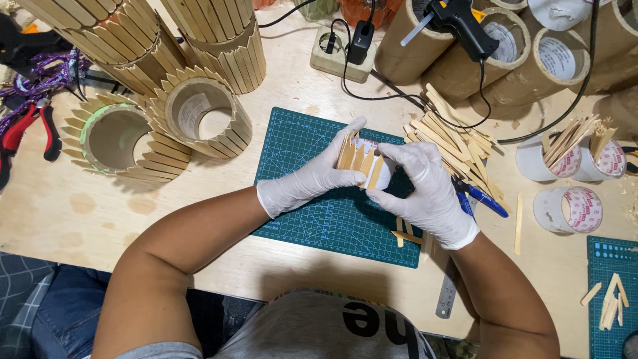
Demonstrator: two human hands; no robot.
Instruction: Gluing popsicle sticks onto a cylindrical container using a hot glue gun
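1. The left hand (312, 178), in a white glove, curls around the near side of a small cardboard roll (364, 166); its fingers stretch flat along the wooden sticks (357, 159) glued to the roll, index finger pointing up.
2. The right hand (425, 193), gloved too, clasps the roll from the other side, fingers bent over its end, thumb pressing a stick.
3. The roll hovers just above the green cutting mat (299, 146), near the middle of the table.
4. A loose stick pile (455, 143) lies just beside the right hand.
5. Most of the roll hides behind both hands; how many sticks it carries, I cannot tell.
6. A blue-handled tool (482, 198) is partly covered by the right wrist.
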